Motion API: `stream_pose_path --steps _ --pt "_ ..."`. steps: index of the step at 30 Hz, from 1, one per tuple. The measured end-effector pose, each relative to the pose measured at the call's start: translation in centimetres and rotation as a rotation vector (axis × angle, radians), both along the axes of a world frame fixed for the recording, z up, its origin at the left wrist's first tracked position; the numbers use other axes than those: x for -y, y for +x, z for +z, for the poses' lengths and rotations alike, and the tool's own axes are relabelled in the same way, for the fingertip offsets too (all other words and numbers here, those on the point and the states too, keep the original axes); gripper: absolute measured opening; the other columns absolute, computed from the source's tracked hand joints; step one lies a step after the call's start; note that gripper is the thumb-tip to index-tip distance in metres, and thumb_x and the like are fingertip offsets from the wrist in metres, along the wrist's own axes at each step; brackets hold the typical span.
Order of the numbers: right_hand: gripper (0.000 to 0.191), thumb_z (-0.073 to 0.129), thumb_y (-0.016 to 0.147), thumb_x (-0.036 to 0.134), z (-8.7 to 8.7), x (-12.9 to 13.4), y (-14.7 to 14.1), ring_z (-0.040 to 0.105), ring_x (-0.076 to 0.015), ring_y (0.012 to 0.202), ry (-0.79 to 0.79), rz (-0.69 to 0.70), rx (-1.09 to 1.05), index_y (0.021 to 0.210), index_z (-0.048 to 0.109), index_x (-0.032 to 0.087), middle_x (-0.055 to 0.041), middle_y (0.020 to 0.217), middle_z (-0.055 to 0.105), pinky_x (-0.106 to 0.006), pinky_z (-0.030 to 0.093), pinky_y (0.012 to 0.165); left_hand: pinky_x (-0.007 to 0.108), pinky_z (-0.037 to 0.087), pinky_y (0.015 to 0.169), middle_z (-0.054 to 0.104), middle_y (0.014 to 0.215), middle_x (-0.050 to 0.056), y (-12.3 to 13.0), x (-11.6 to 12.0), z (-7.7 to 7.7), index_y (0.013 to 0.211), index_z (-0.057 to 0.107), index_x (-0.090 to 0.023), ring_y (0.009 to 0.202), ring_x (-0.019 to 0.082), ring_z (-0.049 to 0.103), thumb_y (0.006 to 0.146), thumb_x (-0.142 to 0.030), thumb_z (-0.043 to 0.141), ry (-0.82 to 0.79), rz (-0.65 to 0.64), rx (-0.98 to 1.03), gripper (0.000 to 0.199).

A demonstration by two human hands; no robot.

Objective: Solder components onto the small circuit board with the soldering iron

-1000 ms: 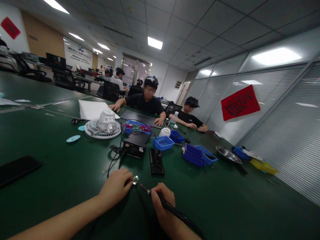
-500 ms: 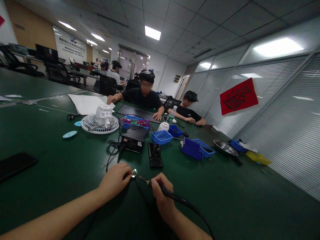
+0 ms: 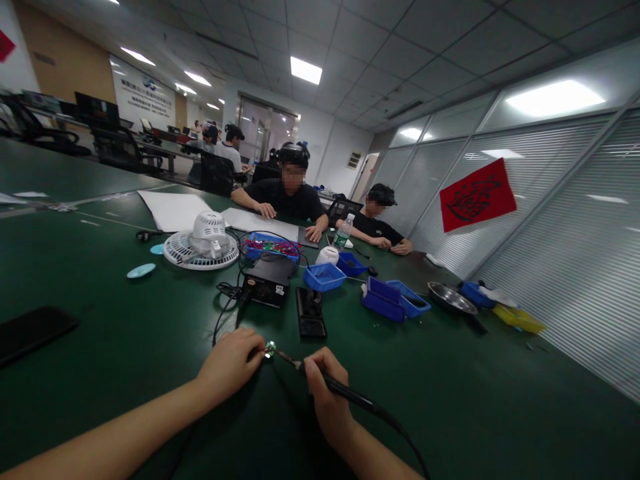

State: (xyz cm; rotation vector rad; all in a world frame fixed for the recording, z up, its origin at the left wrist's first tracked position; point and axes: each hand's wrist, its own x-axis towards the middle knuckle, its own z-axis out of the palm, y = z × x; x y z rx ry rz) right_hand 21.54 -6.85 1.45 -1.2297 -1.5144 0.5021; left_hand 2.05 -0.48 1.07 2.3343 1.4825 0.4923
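Observation:
My left hand (image 3: pixel 235 360) is closed in a pinch on a small green circuit board (image 3: pixel 271 349), low over the table. A black soldering iron (image 3: pixel 350 393) is gripped like a pen in my right hand (image 3: pixel 327 393). Its metal tip points left at the board; whether the two touch is too small to tell. Beyond my hands stand a black soldering station (image 3: pixel 267 280) with cables and a black iron holder (image 3: pixel 311 313).
A white fan (image 3: pixel 203 243) lies at the left behind a phone (image 3: pixel 35 333). A blue tray of wires (image 3: pixel 273 245), several blue bins (image 3: pixel 383 299), a bottle (image 3: pixel 344 231) and a steel bowl (image 3: pixel 453 298) stand farther back. Two people (image 3: pixel 285 197) sit across the green table (image 3: pixel 480 400).
The person opposite has moved a hand rightward, and a white sheet now lies over the dark mat there. My hands keep nearly the same pose, board and iron still held.

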Motion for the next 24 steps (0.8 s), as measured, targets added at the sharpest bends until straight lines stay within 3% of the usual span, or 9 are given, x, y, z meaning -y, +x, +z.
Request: stream_pose_path --steps 9,24 --pt "0.024 0.051 0.086 0.026 0.11 -0.1 0.24 0.053 -0.0132 0.054 -0.004 0.032 0.043 0.064 0.055 0.018 0.0027 0.057 0.054 -0.023 0.041 0.054 0.031 0.037 0.078 0.065 0.09 0.002 0.05 0.07 0.15 0.081 0.063 -0.022 0.093 0.02 0.056 0.085 -0.027 0.047 -0.023 0.001 0.017 0.018" --pt "0.021 0.053 0.083 0.024 0.98 -0.32 0.23 0.05 -0.0123 0.051 -0.015 0.065 0.03 0.063 0.054 0.018 0.0036 0.055 0.052 -0.023 0.038 0.052 0.029 0.035 0.076 0.062 0.089 0.002 -0.01 0.07 -0.35 0.081 0.061 -0.022 0.091 0.019 0.054 0.083 -0.023 0.048 0.026 -0.032 0.006 0.013"
